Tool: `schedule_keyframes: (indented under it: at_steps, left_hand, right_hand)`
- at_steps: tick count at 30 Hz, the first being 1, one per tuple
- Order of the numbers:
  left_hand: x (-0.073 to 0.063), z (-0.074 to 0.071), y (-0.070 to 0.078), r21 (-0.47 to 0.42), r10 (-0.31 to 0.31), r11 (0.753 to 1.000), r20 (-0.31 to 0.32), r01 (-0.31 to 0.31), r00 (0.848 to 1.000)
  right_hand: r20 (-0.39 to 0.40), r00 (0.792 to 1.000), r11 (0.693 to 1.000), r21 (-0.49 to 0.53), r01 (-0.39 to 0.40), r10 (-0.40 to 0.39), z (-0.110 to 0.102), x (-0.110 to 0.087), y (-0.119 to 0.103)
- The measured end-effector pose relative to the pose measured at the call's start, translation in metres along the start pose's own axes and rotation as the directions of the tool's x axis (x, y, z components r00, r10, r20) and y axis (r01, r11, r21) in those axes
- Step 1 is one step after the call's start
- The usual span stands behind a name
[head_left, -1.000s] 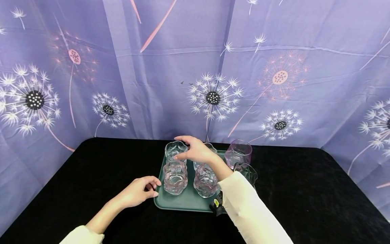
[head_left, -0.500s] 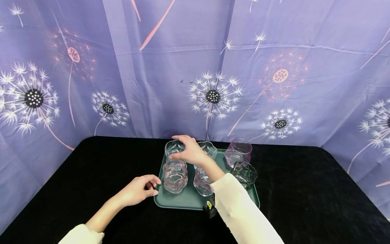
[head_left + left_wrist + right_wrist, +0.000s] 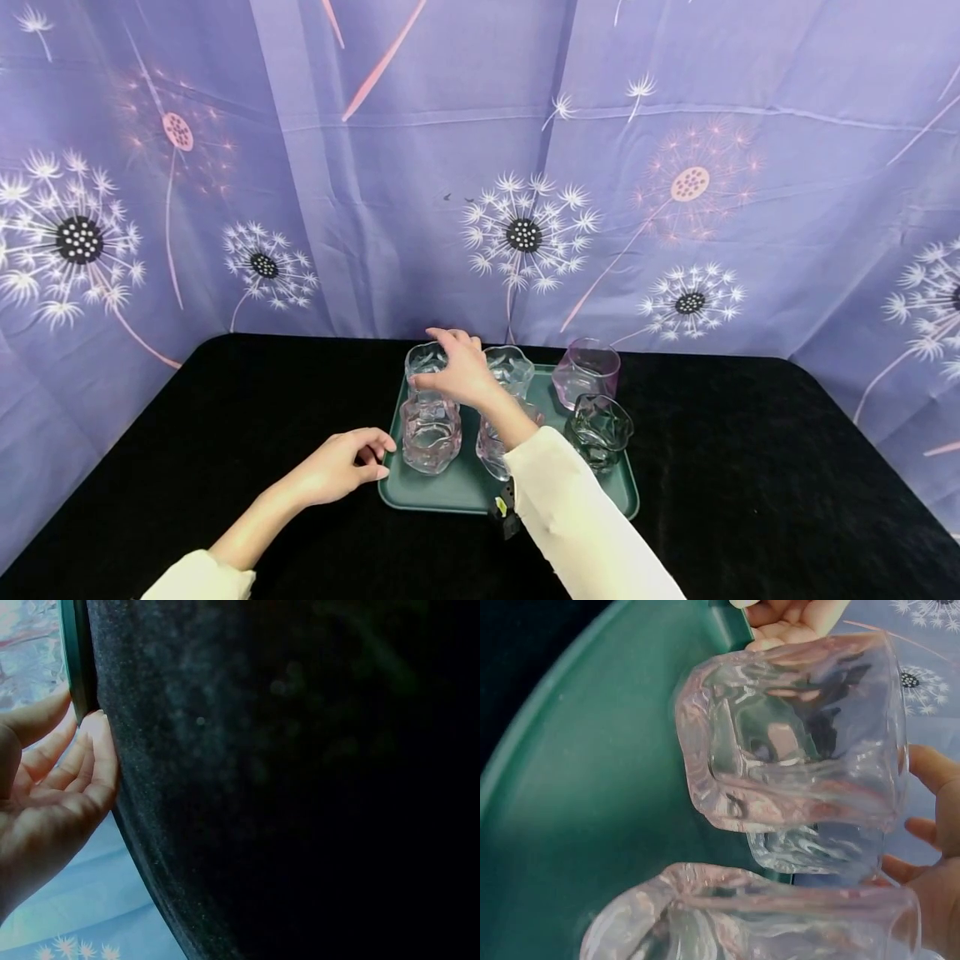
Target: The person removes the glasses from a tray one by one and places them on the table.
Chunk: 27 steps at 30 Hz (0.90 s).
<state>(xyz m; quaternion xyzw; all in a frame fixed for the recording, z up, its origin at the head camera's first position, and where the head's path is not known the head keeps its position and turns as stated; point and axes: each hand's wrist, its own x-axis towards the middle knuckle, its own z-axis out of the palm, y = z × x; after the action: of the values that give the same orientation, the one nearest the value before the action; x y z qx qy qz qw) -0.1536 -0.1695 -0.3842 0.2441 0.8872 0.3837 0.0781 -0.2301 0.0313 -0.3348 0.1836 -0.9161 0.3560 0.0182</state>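
Note:
My left hand (image 3: 341,468) pinches the left rim of a green tray (image 3: 465,493), thumb over the edge and fingers at its outer side in the left wrist view. At the tray's back left stands a clear wavy glass (image 3: 418,360). My right hand (image 3: 463,371) reaches over that glass, thumb on its near side and forefinger on its far side, spread apart around the rim. Just in front stands a pinkish wavy glass (image 3: 432,437), which hides most of the clear one in the right wrist view. Another pinkish glass (image 3: 490,454) is partly covered by my right forearm.
More glasses share the tray: a clear one (image 3: 512,364) at back middle, a purple-tinted one (image 3: 588,371) at back right and a dark grey one (image 3: 597,433) at front right. Black cloth (image 3: 720,467) covers the table. A purple dandelion curtain (image 3: 420,208) hangs behind.
My right hand has shifted slightly left over the back-left glass, and its sleeve has swung left, uncovering the dark grey glass. The left hand stays at the tray's rim.

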Motion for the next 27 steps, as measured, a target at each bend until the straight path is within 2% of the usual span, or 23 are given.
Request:
schedule_keyframes:
  at_steps: [12,27]
  left_hand:
    - [0.0002,-0.0003,-0.0004,-0.009,0.001,1.0,0.004,-0.001,1.0]
    - [0.0005,-0.0001,-0.0009,-0.009,-0.003,1.0,0.003,0.003,1.0]
  right_hand:
    - [-0.049,0.999,0.988,-0.151,-0.032,0.025,0.0095,0.0017,-0.0026]
    - [-0.038,0.999,0.986,-0.163,-0.037,0.031,0.0107,0.0018,-0.0031]
